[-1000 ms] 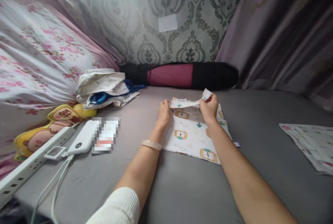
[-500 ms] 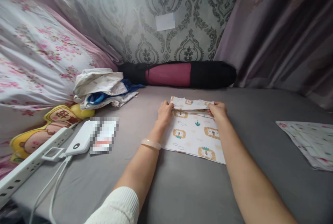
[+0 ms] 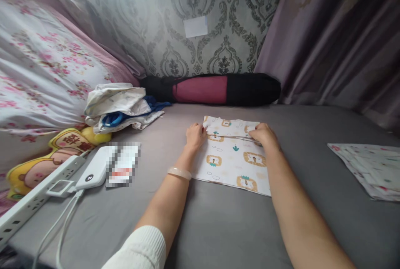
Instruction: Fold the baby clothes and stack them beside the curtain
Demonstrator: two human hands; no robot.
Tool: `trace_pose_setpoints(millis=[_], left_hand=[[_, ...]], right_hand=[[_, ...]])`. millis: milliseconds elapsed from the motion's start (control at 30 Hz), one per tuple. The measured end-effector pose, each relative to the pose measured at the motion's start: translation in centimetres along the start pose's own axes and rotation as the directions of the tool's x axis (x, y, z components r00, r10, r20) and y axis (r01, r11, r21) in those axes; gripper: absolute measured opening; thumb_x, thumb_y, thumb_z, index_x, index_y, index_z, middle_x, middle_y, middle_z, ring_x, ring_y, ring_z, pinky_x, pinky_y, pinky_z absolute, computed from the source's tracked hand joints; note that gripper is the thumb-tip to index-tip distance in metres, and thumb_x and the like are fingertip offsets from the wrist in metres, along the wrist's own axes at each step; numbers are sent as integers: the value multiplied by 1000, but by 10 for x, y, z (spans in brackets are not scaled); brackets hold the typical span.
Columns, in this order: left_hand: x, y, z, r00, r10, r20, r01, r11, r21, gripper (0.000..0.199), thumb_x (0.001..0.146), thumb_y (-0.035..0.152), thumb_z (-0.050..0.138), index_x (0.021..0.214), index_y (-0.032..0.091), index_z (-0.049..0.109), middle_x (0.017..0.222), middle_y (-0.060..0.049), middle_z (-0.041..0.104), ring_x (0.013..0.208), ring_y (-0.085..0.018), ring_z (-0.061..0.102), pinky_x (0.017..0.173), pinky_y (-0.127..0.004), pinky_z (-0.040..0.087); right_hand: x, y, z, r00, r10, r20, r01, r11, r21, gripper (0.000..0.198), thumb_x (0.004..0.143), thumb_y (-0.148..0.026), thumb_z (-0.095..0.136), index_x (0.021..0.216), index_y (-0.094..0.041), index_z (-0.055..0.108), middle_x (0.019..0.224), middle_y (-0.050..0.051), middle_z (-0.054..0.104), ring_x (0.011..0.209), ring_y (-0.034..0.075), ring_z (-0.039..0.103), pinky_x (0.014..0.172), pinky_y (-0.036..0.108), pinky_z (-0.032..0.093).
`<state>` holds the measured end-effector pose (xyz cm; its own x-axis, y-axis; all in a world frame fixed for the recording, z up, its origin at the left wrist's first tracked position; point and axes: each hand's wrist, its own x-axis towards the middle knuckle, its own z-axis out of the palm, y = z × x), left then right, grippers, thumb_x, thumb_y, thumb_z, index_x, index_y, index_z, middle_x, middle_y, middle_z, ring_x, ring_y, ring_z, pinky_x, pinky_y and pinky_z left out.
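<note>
A white cloth piece (image 3: 218, 169) printed with tan lion heads and small green plants lies flat in front of me. Its far edge is turned over toward me as a narrow folded strip (image 3: 229, 128). At the strip's left end, my left hand (image 3: 196, 135) is closed on the cloth; its fingertips are partly hidden. My right hand (image 3: 264, 133) pinches the right end, thumb on top. Whether the cloth is a garment I cannot tell.
A grey sheet (image 3: 206, 227) covers the surface. Crumpled clothes (image 3: 120, 102), a yellow plush toy (image 3: 43, 165), a power strip (image 3: 40, 202), a white power bank (image 3: 96, 167) with cables and a blurred card (image 3: 123, 165) lie left. Folded cloth (image 3: 368, 169) lies right; a long black-and-red bag (image 3: 200, 90) lies behind.
The turned-over strip has come slightly closer to me and looks wider and flatter. Both hands stay at its ends. The view has shifted a little.
</note>
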<state>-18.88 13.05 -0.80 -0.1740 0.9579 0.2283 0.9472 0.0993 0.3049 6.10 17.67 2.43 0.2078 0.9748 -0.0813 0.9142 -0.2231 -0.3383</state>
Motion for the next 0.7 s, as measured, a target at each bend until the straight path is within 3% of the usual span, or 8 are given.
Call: trace_pose_setpoints(millis=[233,300,367,433,533,633,700], left_hand=[[7,-10,13,999,-32,13,32,997,-74,22,91,27,47,102,20,66,103,-10,63,99,-23,58,83,-30,43],[6,-10,12,999,-49,25,50,995,-84,24,91,24,46,106,21,65,103,-10,62,99,-23,58,84,-31,43],[4,-8,9,998,-57,21,58,997,-60,25,91,26,46,105,21,66,104,-11,61,101,-24,56,85,-32,42],[4,-3,3,999,-40,-4,40,999,-7,25,92,28,45,102,20,66,108,-12,60,106,-26,54,88,-34,41],[7,17,-3,998,66,3,-66,997,42,26,92,27,44,107,20,64,117,-11,59,112,-28,50,92,-36,40],[16,45,0,969,236,78,-237,971,13,31,91,21,43,118,16,58,123,-13,59,117,-27,49,97,-37,38],[23,62,7,939,325,113,-326,945,-11,33,91,16,41,120,14,56,123,-15,60,119,-26,49,101,-37,36]], right_hand=[[0,3,3,993,-27,-116,34,998,59,41,76,-25,60,114,-15,67,107,18,69,100,28,65,78,33,49],[-1,3,2,996,-13,-86,18,998,63,43,75,-22,61,118,-15,65,109,18,67,102,29,64,79,33,49],[-4,2,1,999,6,-51,-3,999,52,44,74,-18,61,118,-13,64,111,19,66,103,29,63,81,33,48],[-8,-2,0,994,4,-109,0,999,39,42,78,-17,57,119,-10,62,115,20,63,107,30,60,84,34,47],[-15,-17,3,961,-118,-250,127,992,22,39,89,-19,44,124,-9,58,122,20,59,113,29,56,90,35,43],[-19,-34,18,912,-353,-211,362,932,6,41,95,-22,35,131,-13,53,130,16,58,122,25,51,102,36,36],[-21,-42,33,868,-470,-157,472,881,-25,43,97,-23,31,135,-15,51,140,12,52,133,25,40,111,42,26]])
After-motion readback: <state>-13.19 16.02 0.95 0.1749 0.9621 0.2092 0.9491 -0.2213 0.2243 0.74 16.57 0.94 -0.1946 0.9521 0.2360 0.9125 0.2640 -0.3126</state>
